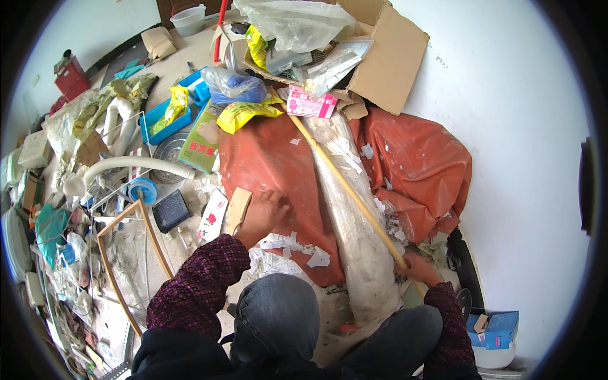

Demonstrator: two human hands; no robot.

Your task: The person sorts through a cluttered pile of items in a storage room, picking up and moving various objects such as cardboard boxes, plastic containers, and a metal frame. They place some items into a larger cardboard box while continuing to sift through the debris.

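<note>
Over the red-brown plastic sheeting (285, 166) my left hand (263, 213) is held with its fingers apart, beside a small piece of wood (239, 204). My right hand (418, 270) is closed around the lower part of a long wooden stick (346, 185). That stick slants up and left to a pink and white box (312, 102). Under it lies a long roll wrapped in clear plastic (361, 256), with another bunched part of red-brown sheeting (418, 166) to its right. Torn white scraps (318, 257) are scattered on the sheeting.
Behind the sheeting stands an open cardboard box (389, 57) filled with clutter. A wooden frame with mesh (102, 247), a white flexible hose (137, 164), and blue trays (164, 124) lie at the left. A white wall (522, 142) rises at the right, above a blue box (501, 327).
</note>
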